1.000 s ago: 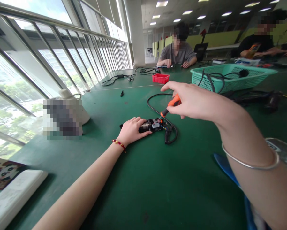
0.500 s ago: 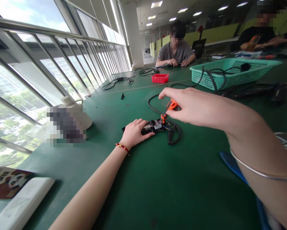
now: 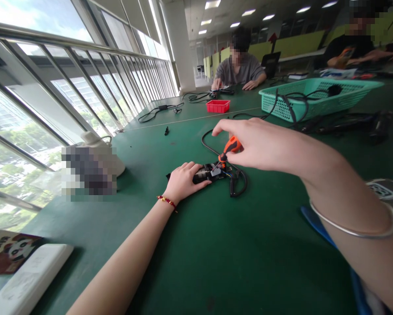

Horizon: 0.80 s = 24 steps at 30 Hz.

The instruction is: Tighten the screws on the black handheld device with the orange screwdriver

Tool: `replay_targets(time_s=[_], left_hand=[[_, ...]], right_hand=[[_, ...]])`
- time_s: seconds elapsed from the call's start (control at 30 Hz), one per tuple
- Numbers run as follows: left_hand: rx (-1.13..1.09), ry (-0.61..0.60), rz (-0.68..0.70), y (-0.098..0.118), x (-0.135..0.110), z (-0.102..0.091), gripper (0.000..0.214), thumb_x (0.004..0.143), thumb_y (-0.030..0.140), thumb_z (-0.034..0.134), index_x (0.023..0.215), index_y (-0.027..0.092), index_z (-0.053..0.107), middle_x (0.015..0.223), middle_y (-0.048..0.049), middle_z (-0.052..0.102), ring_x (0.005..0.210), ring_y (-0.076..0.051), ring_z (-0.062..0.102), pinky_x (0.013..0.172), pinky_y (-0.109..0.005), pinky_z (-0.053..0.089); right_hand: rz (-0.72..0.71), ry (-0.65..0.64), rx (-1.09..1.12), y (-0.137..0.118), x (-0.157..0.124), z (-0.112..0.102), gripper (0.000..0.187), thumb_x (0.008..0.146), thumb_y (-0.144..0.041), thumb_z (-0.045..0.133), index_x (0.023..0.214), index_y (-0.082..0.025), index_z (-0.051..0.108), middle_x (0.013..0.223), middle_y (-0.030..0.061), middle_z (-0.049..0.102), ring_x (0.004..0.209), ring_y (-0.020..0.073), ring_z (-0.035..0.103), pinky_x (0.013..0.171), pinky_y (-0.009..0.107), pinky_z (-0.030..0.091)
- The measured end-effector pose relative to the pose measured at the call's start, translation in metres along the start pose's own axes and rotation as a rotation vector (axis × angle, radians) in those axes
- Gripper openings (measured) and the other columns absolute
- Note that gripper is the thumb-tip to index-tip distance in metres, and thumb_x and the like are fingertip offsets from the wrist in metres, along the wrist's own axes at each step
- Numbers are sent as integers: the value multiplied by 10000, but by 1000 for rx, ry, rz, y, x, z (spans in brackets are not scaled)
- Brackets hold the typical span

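Though mostly black, a device (image 3: 201, 176) with grey block (image 3: 216, 172), coloured wires (image 3: 228, 174).

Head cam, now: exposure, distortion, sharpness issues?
Head view: windows bright, partly washed out; head view: corners look wide-angle stretched; head view: mosaic blocks hide much of the pale jug; head view: orange-and-black screwdriver reads clearly, but fine detail on the black device is too small to make out.
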<state>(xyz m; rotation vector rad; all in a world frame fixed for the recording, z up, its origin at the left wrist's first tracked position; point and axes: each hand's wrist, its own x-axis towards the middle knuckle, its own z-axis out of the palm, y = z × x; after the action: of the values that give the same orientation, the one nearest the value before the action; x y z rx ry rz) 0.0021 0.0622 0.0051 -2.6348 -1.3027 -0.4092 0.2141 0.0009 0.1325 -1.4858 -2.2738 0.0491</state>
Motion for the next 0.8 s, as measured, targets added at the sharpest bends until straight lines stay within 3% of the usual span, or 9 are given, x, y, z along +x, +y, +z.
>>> replay_targets(time_s=[0.13, 0.23, 0.33, 0.43, 0.57, 0.63, 0.7, 0.8], left_hand=[[6, -2, 2, 0, 1, 0, 530, 806, 640, 426, 1064, 195, 556, 926, -48, 613, 873, -210, 569, 725, -315, 438], [6, -9, 7, 0, 1, 0, 531, 809, 642, 418, 1061, 195, 556, 926, -48, 612, 872, -209, 569, 727, -314, 439], [6, -5, 5, -1, 0, 0, 538, 806, 646, 420, 1060, 192, 556, 923, -44, 609, 872, -209, 572, 726, -314, 442], [2, -7, 3, 0, 0, 0, 535, 805, 644, 425, 1060, 192, 555, 923, -43, 610, 875, -208, 574, 727, -312, 442], [6, -9, 3, 0, 1, 0, 524, 805, 642, 427, 1056, 199, 552, 922, -45, 611, 878, -210, 576, 729, -312, 439], [10, -5, 5, 0, 1, 0, 524, 805, 641, 426, 1059, 199, 550, 927, -46, 611, 883, -212, 574, 730, -314, 438], [11, -3, 3, 0, 0, 1, 527, 806, 642, 424, 1062, 199, 550, 924, -46, 610, 880, -212, 572, 726, -314, 437], [12, -3, -1, 0, 0, 1, 529, 803, 645, 422, 1059, 201, 555, 912, -44, 609, 865, -213, 570, 706, -313, 435]], right_hand=[[56, 61, -55, -3, 1, 1, 213, 751, -394, 566, 870, -223, 615, 602, 21, 531, 623, 194, 530, 569, 292, 310], [93, 20, -25, -3, 0, -2, 251, 811, -418, 494, 736, -208, 608, 548, 21, 502, 606, 194, 537, 597, 312, 322], [57, 39, 12, 0, 3, -3, 168, 760, -341, 561, 875, -233, 616, 609, 8, 540, 660, 195, 556, 607, 301, 336], [8, 63, 41, 4, 9, 1, 326, 668, -294, 638, 989, -251, 596, 685, 0, 576, 705, 193, 568, 585, 278, 348], [37, -2, 70, 0, 10, 4, 231, 699, -420, 621, 828, -229, 627, 588, 10, 543, 615, 189, 561, 533, 281, 343], [80, -55, 77, -4, 7, 4, 289, 757, -491, 543, 715, -214, 616, 502, 9, 486, 531, 174, 530, 510, 288, 331], [85, -77, 59, -7, 3, 2, 300, 790, -463, 505, 659, -211, 602, 487, 11, 472, 507, 164, 509, 512, 291, 322], [19, -34, 15, -9, -2, 0, 119, 723, -339, 591, 759, -230, 623, 584, 10, 536, 569, 163, 515, 542, 285, 317]])
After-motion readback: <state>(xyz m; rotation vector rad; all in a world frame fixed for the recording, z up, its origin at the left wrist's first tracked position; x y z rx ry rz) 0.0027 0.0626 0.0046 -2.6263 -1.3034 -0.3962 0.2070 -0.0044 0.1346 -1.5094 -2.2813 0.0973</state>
